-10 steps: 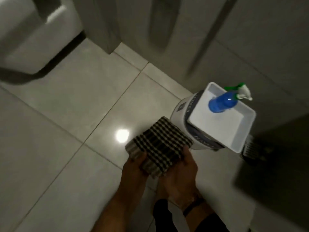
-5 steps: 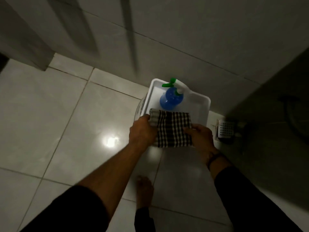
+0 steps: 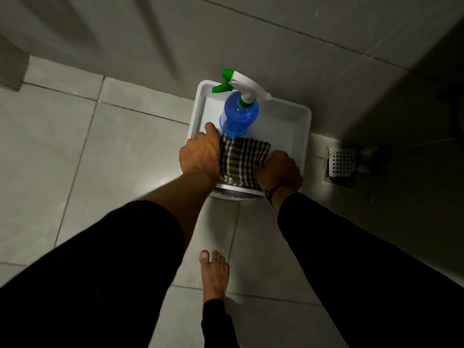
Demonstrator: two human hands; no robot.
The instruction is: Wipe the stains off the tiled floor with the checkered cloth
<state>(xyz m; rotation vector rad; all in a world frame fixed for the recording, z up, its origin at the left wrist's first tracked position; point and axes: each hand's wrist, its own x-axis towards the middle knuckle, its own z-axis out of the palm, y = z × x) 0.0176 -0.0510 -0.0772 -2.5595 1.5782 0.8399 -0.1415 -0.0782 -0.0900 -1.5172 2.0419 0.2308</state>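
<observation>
The folded black-and-white checkered cloth (image 3: 239,160) lies over the near edge of a white tray (image 3: 293,126). My left hand (image 3: 199,153) grips the cloth's left side and my right hand (image 3: 280,169) grips its right side. A blue spray bottle (image 3: 238,116) with a white and green trigger head stands in the tray, just beyond the cloth. The pale tiled floor (image 3: 120,156) spreads to the left and below; I cannot make out stains on it in this dim light.
The tray rests on a white round container against the grey wall (image 3: 251,41). A square metal floor drain (image 3: 342,162) sits right of it. My bare foot (image 3: 214,276) stands on the tiles below the tray. Deep shadow covers the right side.
The cloth has gone from the floor up onto the tray's near edge, both hands still on it. The view has swung so the tray is now straight ahead.
</observation>
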